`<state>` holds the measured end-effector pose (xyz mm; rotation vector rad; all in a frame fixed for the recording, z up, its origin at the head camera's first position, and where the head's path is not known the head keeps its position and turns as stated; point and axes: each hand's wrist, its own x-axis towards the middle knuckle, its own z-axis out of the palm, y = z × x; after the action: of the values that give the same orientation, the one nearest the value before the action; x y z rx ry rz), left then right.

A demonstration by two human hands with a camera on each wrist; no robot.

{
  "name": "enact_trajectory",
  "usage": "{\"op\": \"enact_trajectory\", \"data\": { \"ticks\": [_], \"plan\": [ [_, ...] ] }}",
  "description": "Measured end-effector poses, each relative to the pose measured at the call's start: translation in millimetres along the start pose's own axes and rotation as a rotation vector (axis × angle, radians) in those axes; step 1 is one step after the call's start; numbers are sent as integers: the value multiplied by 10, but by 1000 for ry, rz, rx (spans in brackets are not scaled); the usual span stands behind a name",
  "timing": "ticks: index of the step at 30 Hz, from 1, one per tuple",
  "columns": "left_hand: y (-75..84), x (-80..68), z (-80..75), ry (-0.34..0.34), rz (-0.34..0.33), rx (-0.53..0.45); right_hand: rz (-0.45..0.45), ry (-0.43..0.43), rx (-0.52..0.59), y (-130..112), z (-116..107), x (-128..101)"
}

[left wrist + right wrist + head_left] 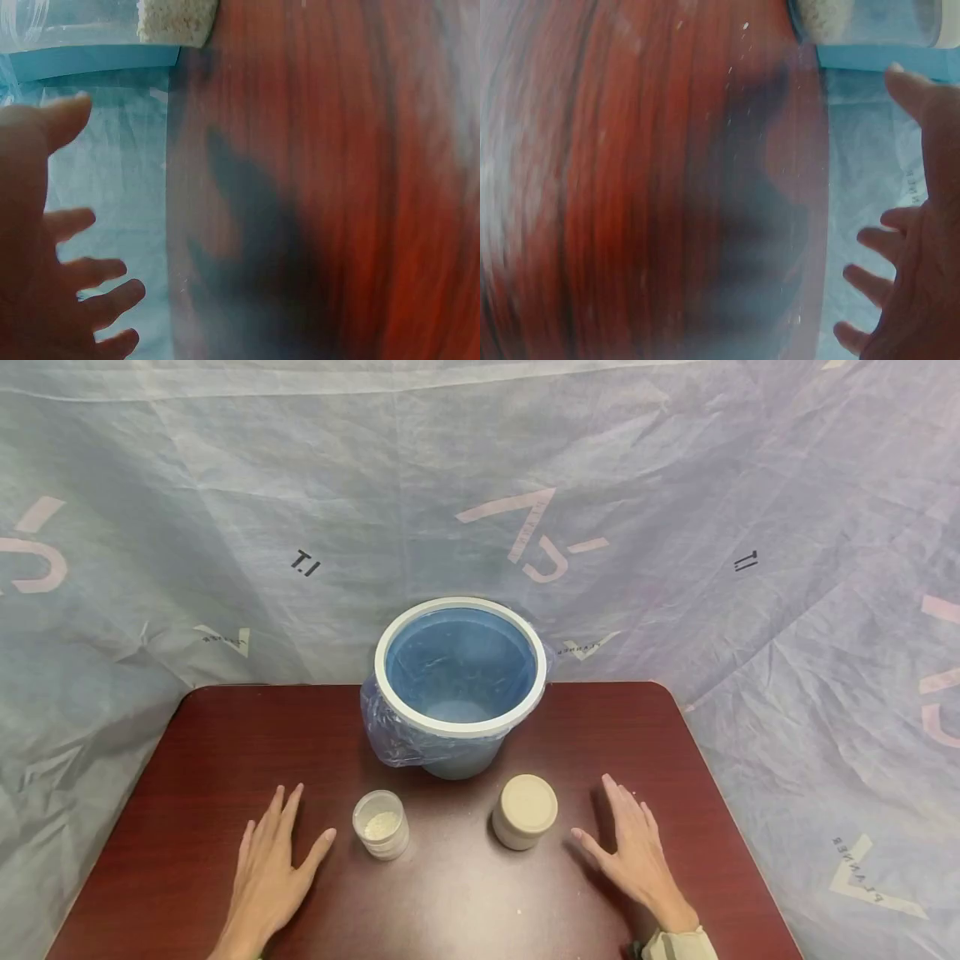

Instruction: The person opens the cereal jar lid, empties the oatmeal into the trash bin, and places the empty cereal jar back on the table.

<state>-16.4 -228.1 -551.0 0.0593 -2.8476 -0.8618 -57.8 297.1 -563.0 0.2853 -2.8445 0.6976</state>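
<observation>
My left hand point(272, 875) is over the left side of the table, fingers spread and straight, holding nothing. Just right of its thumb stands a lidless clear jar point(381, 827) with pale grains in the bottom; the left wrist view shows the grains point(176, 21) through its side. On the right, my right hand point(633, 853) is likewise spread and holds nothing. A second jar point(525, 812), topped with a cream lid, stands left of that thumb. Through its clear wall in the right wrist view, pale grains point(823, 19) show at the bottom.
Behind the two jars stands a blue bucket point(461, 764) with a white rim, lined with a thin blue plastic bag point(397, 739). The dark red wooden table point(247, 735) ends at grey printed sheeting point(337, 485) behind and at both sides. Small pale crumbs lie near the right hand.
</observation>
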Motion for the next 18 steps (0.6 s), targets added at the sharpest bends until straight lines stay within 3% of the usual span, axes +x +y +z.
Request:
{"op": "enact_trajectory", "data": {
  "ticks": [3,9,12,18],
  "plan": [
    [46,5,12,22,-96,-131,-8,-40,94,-73,17,10],
    [142,-15,21,134,-342,-383,-68,-98,260,-301,115,41],
    [184,-30,18,116,-434,-468,-83,-108,297,-397,161,59],
    [222,-14,53,129,-415,-761,-42,-124,367,-505,213,123]
  ]
}}
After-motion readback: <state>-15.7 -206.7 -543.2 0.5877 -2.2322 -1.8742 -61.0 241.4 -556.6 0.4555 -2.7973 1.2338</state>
